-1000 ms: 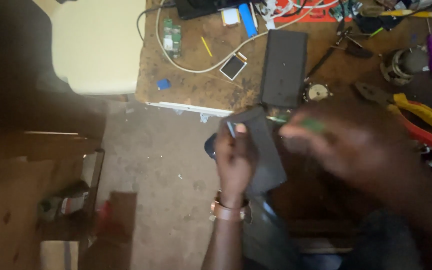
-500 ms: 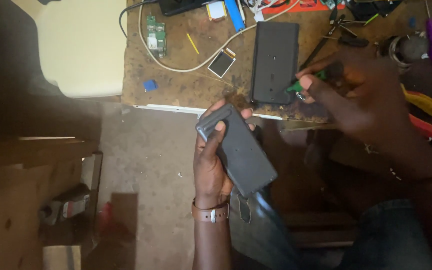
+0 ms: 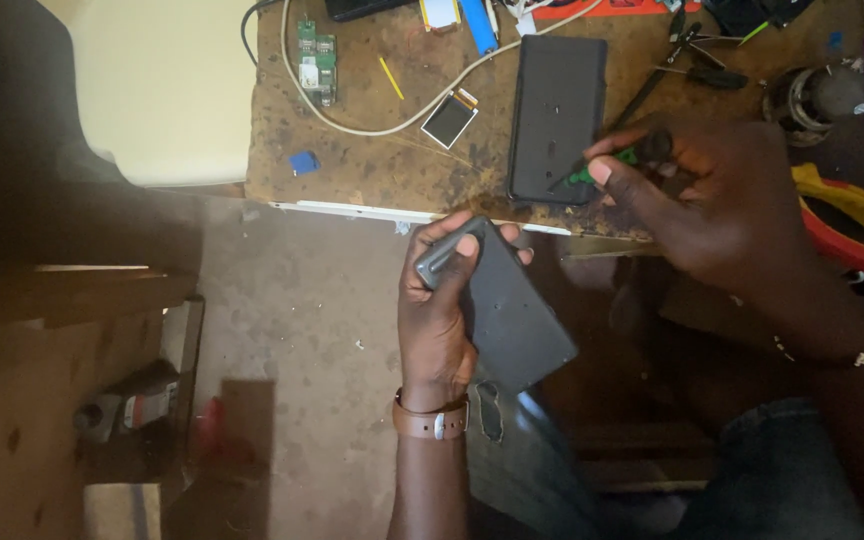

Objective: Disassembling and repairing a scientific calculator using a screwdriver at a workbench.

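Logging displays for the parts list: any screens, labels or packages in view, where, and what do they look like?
Small bare display module: lying on the workbench left of the dark flat panel; square, dark glass, pale frame, orange strip at one corner.
No packages or readable labels that I can make out.

The dark grey flat case point(image 3: 507, 310) is a thin, long box with rounded corners. It is held up off the workbench, in front of its edge, and it tilts so one short end points up and to the left. Its wide flat face shows a few tiny holes. The small green tool point(image 3: 607, 165) is thin and short. It sits over the bench, right by the lower corner of the other dark flat panel point(image 3: 557, 115) that lies flat on the bench.
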